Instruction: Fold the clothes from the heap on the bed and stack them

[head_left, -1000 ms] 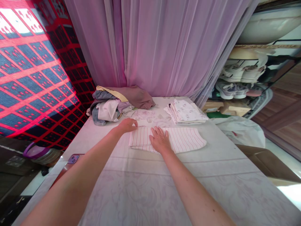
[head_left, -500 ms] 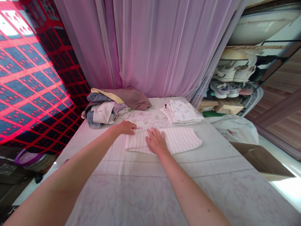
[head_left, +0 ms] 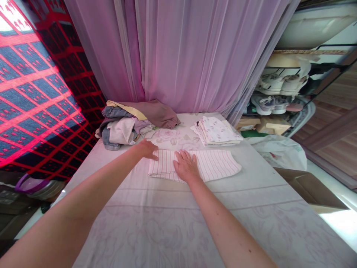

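A folded white cloth garment with pink stripes (head_left: 216, 163) lies across the bed; its exact kind I cannot make out. Flat on its middle, with fingers outstretched, rests my right hand (head_left: 186, 166). At the garment's left end is my left hand (head_left: 147, 149), thumb and fingers apart around the upper corner. Behind the right part of the garment sits a stack of folded white printed clothes (head_left: 219, 130). To the back left is a heap of unfolded clothes (head_left: 122, 128), with brown, denim and pale pink pieces.
The bed sheet (head_left: 167, 227) is pale with a floral pattern. A purple curtain (head_left: 173, 56) hangs behind it, and a red and dark checked cloth (head_left: 36, 82) on the left. At right stand a shoe rack (head_left: 276, 96) and an open cardboard box (head_left: 309, 190).
My left hand has loosened at the garment's left corner, its thumb and fingers parting slightly. My right hand stays flat on the fabric. The view has shifted a little.
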`<state>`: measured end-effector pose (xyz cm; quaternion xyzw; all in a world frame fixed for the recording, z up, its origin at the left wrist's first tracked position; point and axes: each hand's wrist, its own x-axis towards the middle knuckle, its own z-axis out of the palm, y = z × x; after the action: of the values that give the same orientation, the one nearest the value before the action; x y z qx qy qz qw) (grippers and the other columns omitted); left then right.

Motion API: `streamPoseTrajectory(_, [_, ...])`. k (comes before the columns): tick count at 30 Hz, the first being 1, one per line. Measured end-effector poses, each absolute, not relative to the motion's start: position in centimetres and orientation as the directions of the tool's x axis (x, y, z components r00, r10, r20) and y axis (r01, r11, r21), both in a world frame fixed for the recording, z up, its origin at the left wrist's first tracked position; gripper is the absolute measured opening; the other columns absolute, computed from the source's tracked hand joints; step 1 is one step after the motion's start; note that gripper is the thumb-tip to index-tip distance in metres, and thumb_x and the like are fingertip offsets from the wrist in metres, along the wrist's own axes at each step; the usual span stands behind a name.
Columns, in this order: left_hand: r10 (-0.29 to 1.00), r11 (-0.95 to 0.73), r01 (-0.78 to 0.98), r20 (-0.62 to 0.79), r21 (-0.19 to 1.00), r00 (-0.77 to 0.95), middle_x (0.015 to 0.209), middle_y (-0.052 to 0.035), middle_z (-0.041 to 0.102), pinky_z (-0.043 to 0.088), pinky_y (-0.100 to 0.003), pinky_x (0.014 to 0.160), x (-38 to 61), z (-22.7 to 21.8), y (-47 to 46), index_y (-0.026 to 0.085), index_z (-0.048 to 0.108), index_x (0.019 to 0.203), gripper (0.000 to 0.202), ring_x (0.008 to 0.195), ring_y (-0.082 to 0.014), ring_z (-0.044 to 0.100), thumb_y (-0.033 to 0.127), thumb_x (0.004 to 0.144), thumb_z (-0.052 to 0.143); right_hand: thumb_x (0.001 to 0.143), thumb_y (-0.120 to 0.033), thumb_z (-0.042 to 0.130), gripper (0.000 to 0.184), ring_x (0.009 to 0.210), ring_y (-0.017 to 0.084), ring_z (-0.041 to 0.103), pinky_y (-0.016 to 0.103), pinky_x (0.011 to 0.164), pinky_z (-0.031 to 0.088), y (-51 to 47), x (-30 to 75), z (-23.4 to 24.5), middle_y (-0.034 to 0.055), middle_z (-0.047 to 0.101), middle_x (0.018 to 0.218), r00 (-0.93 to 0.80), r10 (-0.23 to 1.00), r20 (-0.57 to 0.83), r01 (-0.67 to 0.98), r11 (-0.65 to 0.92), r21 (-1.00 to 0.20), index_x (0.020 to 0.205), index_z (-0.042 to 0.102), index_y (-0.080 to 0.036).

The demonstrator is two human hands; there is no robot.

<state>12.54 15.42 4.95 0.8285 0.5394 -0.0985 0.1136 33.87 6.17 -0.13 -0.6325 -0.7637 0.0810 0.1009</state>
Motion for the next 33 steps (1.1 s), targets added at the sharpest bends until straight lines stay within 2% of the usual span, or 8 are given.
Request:
streamPoseTrajectory(4, [0.877, -0.411, 0.912, -0.262, 0.023, 0.402, 0.099, -0.0086, 0.071, 0.031, -0.042, 0.098, 12.5, 5.4, 14.5, 0.026, 0.068, 0.097, 0.039, 0.105, -0.0306, 0.058, 0.055, 0.071, 0.066, 0.095, -0.038, 0.028, 0.049, 0.139, 0.022, 0.023, 0.054, 0.111, 0.011, 6.2, 33.8, 0.0, 0.0064, 0.035, 0.151, -0.173, 0.984, 0.044, 0.953, 0.179, -0.243, 0.142, 0.038, -0.026])
streamPoseTrajectory(8, [0.912, -0.375, 0.927, -0.176, -0.001, 0.369, 0.123, -0.0104, 0.062, 0.033, -0.042, 0.1, 12.6, 5.6, 13.1, 0.026, 0.058, 0.121, 0.045, 0.119, -0.0309, 0.05, 0.042, 0.08, 0.059, 0.094, -0.038, 0.029, 0.05, 0.139, 0.023, 0.022, 0.053, 0.111, 0.011, 6.2, 33.7, 0.1, 0.006, 0.034, 0.152, -0.174, 0.984, 0.032, 0.957, 0.176, -0.23, 0.142, 0.038, -0.026])
streamPoseTrajectory(12, [0.931, -0.353, 0.936, -0.091, 0.017, 0.353, 0.144, -0.0106, 0.046, 0.029, -0.04, 0.108, 13.2, 3.8, 10.1, 0.022, 0.043, 0.138, 0.05, 0.133, -0.0257, 0.039, 0.033, 0.09, 0.042, 0.094, -0.037, 0.029, 0.05, 0.138, 0.023, 0.024, 0.054, 0.11, 0.013, 6.1, 33.7, 0.0, 0.0063, 0.035, 0.151, -0.175, 0.983, 0.052, 0.956, 0.182, -0.228, 0.142, 0.038, -0.026])
streamPoseTrajectory(15, [0.916, -0.394, 0.91, -0.028, 0.13, 0.4, 0.153, -0.0082, 0.033, 0.021, -0.043, 0.114, 13.8, 1.4, 7.3, 0.022, 0.034, 0.145, 0.055, 0.143, -0.0244, 0.023, 0.041, 0.094, 0.033, 0.094, -0.038, 0.029, 0.049, 0.138, 0.024, 0.023, 0.054, 0.11, 0.013, 6.1, 33.8, 0.0, 0.0066, 0.035, 0.151, -0.179, 0.982, 0.062, 0.958, 0.189, -0.216, 0.142, 0.038, -0.026])
streamPoseTrajectory(19, [0.94, -0.328, 0.926, -0.033, 0.187, 0.339, 0.156, -0.0077, 0.025, 0.02, -0.049, 0.114, 14.3, -0.5, 5.6, 0.024, 0.03, 0.148, 0.061, 0.145, -0.0273, 0.017, 0.052, 0.093, 0.032, 0.095, -0.039, 0.029, 0.05, 0.138, 0.023, 0.023, 0.053, 0.111, 0.013, 6.2, 33.8, -0.1, 0.0062, 0.035, 0.151, -0.177, 0.983, 0.045, 0.961, 0.182, -0.208, 0.142, 0.037, -0.027])
streamPoseTrajectory(25, [0.957, -0.288, 0.944, 0.072, 0.159, 0.28, 0.153, -0.0096, 0.034, 0.018, -0.051, 0.115, 14.6, -0.6, 4.8, 0.022, 0.041, 0.141, 0.058, 0.143, -0.0285, 0.024, 0.051, 0.092, 0.037, 0.095, -0.039, 0.027, 0.051, 0.14, 0.023, 0.021, 0.054, 0.111, 0.013, 6.2, 33.8, -0.1, 0.0058, 0.032, 0.153, -0.179, 0.984, 0.025, 0.96, 0.18, -0.214, 0.144, 0.035, -0.026])
streamPoseTrajectory(30, [0.984, -0.116, 0.96, 0.164, 0.253, 0.076, 0.149, -0.0141, 0.039, 0.028, -0.047, 0.112, 13.7, -0.9, 2.8, 0.017, 0.045, 0.136, 0.056, 0.139, -0.0306, 0.032, 0.049, 0.09, 0.043, 0.096, -0.04, 0.025, 0.052, 0.142, 0.022, 0.018, 0.054, 0.111, 0.013, 6.5, 33.6, 0.7, 0.0059, 0.026, 0.156, -0.174, 0.983, -0.056, 0.963, 0.158, -0.218, 0.146, 0.033, -0.026])
streamPoseTrajectory(33, [0.987, -0.12, 0.943, 0.136, 0.31, 0.081, 0.141, -0.0119, 0.05, 0.029, -0.047, 0.111, 12.7, -0.8, 1.8, 0.021, 0.044, 0.135, 0.059, 0.133, -0.0289, 0.041, 0.049, 0.084, 0.054, 0.096, -0.042, 0.025, 0.053, 0.143, 0.023, 0.016, 0.051, 0.111, 0.017, 6.0, 34.0, 1.6, 0.0084, 0.021, 0.157, -0.148, 0.987, -0.056, 0.956, 0.128, -0.265, 0.146, 0.031, -0.025])
